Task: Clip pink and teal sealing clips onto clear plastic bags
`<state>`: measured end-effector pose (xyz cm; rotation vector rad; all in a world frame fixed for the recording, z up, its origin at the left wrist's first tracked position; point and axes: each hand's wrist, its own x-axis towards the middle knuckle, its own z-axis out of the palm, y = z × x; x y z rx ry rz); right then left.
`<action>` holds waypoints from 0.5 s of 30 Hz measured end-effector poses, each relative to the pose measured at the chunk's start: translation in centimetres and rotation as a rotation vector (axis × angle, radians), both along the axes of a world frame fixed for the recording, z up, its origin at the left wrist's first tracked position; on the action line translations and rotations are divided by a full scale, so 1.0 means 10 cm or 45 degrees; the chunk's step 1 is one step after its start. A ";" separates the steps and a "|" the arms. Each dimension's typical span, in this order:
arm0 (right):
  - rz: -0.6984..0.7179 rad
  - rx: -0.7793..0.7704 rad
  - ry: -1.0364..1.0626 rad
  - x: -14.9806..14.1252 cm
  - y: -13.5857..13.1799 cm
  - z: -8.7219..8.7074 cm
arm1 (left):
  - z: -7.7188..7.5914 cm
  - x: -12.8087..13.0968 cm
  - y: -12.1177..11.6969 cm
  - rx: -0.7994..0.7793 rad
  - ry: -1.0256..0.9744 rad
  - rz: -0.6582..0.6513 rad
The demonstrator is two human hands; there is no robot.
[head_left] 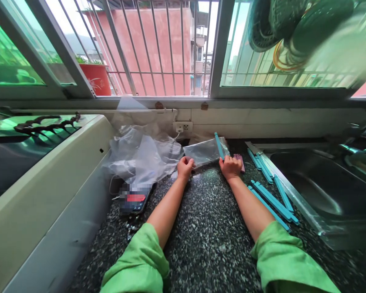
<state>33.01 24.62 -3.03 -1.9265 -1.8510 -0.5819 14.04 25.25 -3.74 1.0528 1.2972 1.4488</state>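
My left hand (185,167) is closed, its thumb and fingers pinched at the left edge of a small clear plastic bag (201,154). The bag lies nearly flat across the dark speckled counter (201,228), toward the wall. My right hand (231,167) is closed around the lower end of a thin blue plastic stick (218,145). That stick points up and away, over the right end of the bag. Just beside the right hand lies a small pink item (239,162), partly hidden. More blue plastic sticks (274,201) lie loosely on the counter beyond my right forearm.
Crumpled clear plastic bags (143,152) are heaped at left, beside a phone (136,199). A white-sided stove (64,183) borders the left, a metal sink (320,183) the right. Behind are a wall socket (183,127) with a plug and a barred window (158,49).
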 end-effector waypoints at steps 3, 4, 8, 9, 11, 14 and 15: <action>-0.067 -0.018 0.067 -0.01 0.17 0.01 | -0.01 0.13 0.17 0.026 0.075 0.027; -0.086 -0.024 0.088 -0.02 0.23 0.01 | -0.01 0.16 0.21 0.039 0.104 0.028; -0.172 -0.042 0.168 -0.03 0.43 0.01 | -0.04 0.27 0.40 0.139 0.305 -0.012; -0.200 -0.047 0.187 -0.02 0.48 0.01 | -0.05 0.29 0.45 0.163 0.360 -0.029; -0.260 -0.054 0.224 -0.01 0.56 0.01 | -0.07 0.32 0.53 0.188 0.433 -0.051; -0.346 -0.065 0.268 0.01 0.66 0.01 | -0.10 0.33 0.62 0.194 0.494 -0.059; -0.368 -0.069 0.280 0.02 0.69 0.01 | -0.11 0.33 0.64 0.193 0.509 -0.060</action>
